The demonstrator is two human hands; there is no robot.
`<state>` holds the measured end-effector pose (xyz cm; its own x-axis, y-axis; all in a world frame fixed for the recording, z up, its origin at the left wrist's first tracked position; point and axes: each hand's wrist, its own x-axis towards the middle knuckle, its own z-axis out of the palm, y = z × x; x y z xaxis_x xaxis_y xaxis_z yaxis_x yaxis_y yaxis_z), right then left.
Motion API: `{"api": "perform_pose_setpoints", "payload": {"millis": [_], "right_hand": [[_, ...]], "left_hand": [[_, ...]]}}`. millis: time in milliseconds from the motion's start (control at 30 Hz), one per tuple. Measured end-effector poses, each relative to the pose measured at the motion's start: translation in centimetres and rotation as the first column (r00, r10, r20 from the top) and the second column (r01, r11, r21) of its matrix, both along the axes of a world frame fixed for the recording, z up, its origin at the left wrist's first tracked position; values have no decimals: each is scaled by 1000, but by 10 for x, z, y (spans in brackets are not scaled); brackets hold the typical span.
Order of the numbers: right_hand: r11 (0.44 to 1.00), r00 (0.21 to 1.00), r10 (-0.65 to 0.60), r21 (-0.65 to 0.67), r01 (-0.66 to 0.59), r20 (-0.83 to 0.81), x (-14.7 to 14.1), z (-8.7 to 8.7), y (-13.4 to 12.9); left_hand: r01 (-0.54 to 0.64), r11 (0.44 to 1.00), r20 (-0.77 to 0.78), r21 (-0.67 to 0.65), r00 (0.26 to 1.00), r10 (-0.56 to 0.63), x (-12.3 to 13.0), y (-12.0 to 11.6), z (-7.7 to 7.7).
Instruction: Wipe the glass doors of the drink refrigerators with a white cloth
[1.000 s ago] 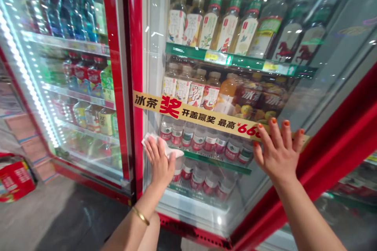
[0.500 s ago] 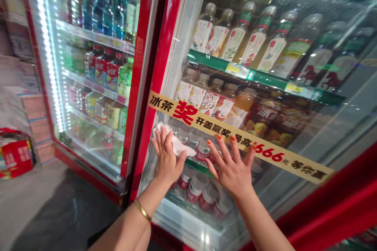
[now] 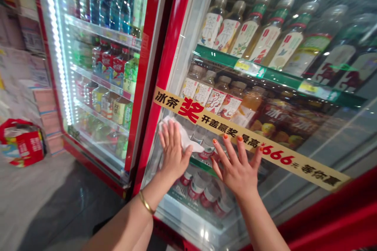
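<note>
We judge a wiping step in hand: our left hand (image 3: 173,157), flat-fingered, presses a white cloth (image 3: 186,138) against the glass door (image 3: 278,193), at ten o'clock from our empty, splayed right hand (image 3: 241,173); next calls for steady palm pressure.

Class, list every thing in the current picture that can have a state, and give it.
Wrinkled white cloth: held against red-framed glass door by left hand.
Left hand: open, flat over cloth.
Right hand: open, fingers spread.
Red-framed glass door: apparently shut.
Long yellow printed strip: stuck across door.
White light strip: lit.
Round gold bangle: worn.
</note>
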<state>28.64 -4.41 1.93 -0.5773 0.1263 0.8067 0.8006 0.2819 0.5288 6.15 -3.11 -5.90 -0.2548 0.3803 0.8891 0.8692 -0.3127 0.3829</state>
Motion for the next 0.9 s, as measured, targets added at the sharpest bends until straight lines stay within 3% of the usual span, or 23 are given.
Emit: {"api": "perform_pose_setpoints", "payload": {"millis": [67,167,233,267,300,367,400,467,533,600,667,700,767,833,900], "right_hand": [[1000,1000,4,-3,-4,-9,0,0,-1],[1000,1000,10,-1,-10,-15,-1,0,-1],[1000,1000,13,-6,-13,-12,-1,0,0],[1000,1000,16,-7,-17,-8,-1,0,0],[1000,1000,20,-7,-20,-5,-1,0,0],[1000,1000,27,-1,-27,-5,-1,0,1],[999,999,31,6,-31,-8,-1,1,1],[999,999,35,16,-35,-13,-2,1,0],[999,999,36,20,-35,-13,-2,1,0],[999,1000,27,17,-27,-11,-3,1,0],[1000,1000,23,12,-22,-5,-3,1,0],[1000,1000,24,11,-24,-1,-3,1,0],[1000,1000,28,10,-28,2,-3,2,0],[1000,1000,27,12,-27,-5,-3,3,0],[1000,1000,25,15,-25,-14,-3,3,-1]], "left_hand": [[47,999,-197,16,979,-43,12,-4,0],[68,997,-467,45,883,-39,13,-12,-34],[5,999,-437,45,900,15,1,-12,-52],[-42,999,-348,35,936,51,-6,-9,-52],[-80,997,-231,19,969,82,-12,-5,-45],[-101,995,-19,-10,995,101,-17,4,-15],[-85,996,34,-13,996,85,-15,7,2],[-25,1000,-10,0,1000,25,-8,10,24],[27,1000,-185,8,982,-25,0,6,20],[58,998,-351,23,935,-47,-3,-3,-6],[56,997,-402,51,915,-31,-17,-9,-30],[32,997,-370,65,929,-6,-27,-8,-34],[-48,997,-219,64,974,61,-41,-1,-21],[-101,994,-64,37,993,103,-43,9,9],[-84,996,-35,34,996,85,-34,14,35]]}}
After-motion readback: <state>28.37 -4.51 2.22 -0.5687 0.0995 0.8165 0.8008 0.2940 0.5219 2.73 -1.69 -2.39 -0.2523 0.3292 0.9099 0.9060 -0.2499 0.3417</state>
